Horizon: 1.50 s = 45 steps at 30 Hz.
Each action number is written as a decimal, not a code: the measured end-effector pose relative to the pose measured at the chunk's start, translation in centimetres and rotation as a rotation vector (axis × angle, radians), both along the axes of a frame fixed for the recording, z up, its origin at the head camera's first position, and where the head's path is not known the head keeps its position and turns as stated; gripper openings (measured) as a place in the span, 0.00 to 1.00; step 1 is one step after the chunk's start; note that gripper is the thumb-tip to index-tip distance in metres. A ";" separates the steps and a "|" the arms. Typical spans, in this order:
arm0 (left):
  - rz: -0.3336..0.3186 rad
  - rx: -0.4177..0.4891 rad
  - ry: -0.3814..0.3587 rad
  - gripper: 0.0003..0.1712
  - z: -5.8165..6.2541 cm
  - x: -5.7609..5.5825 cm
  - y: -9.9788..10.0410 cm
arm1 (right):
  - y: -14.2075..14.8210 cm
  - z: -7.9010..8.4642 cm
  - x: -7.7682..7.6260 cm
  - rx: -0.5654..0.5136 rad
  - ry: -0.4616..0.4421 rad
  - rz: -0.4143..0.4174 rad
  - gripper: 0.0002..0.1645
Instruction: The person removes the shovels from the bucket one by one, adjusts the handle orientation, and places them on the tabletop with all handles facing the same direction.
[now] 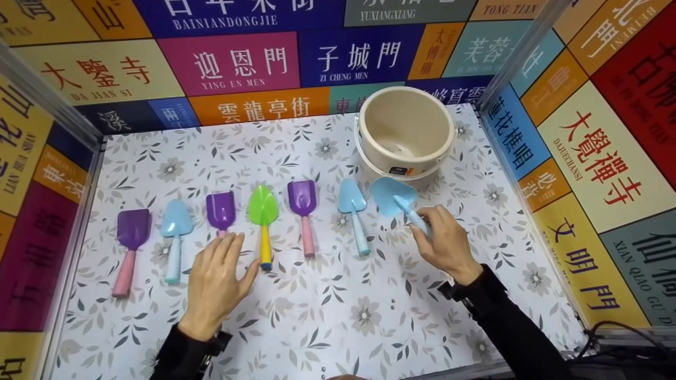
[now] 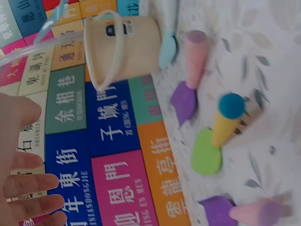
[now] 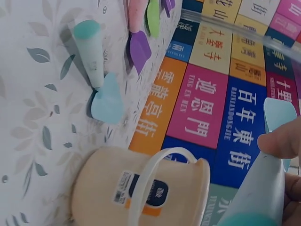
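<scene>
My right hand (image 1: 446, 243) grips the handle of a light blue toy shovel (image 1: 393, 196), its blade pointing up and left just in front of the cream bucket (image 1: 406, 126). In the right wrist view, thumb and fingers wrap that shovel's handle (image 3: 261, 188). My left hand (image 1: 216, 279), fingers straight, is over the handle end of a purple shovel with a pink handle (image 1: 221, 210), hiding most of that handle. Beside its thumb lies a green shovel with a yellow handle (image 1: 263, 208). The left wrist view shows this hand (image 2: 28, 179) with nothing between its fingers.
Another purple shovel (image 1: 302, 198) and a light blue one (image 1: 352, 198) lie to the right of the green one. At the far left are a purple shovel (image 1: 132, 232) and a light blue shovel (image 1: 176, 221). Printed panels (image 1: 245, 60) wall the floral-patterned table (image 1: 296, 327) on three sides.
</scene>
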<state>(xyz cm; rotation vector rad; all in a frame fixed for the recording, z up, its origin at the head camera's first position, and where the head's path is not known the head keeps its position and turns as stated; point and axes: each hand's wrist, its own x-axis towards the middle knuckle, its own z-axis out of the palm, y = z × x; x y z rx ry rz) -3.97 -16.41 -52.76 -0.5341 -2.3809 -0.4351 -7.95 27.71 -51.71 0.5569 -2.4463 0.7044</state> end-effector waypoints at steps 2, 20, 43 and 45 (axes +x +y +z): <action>0.027 -0.021 -0.016 0.36 -0.4 0.4 -0.8 | 0.5 -0.3 0.3 -0.041 -0.020 -0.021 0.13; 0.059 0.081 -0.071 0.30 -2.1 1.9 -2.6 | 2.2 -3.2 1.2 -0.191 -0.376 -0.244 0.12; 0.018 0.122 -0.086 0.30 -2.3 2.0 -2.3 | 2.8 -8.7 -2.6 -0.082 -0.890 -0.375 0.17; 0.015 0.121 -0.088 0.31 -2.2 2.0 -2.3 | 2.8 -8.9 -2.8 -0.077 -0.906 -0.377 0.17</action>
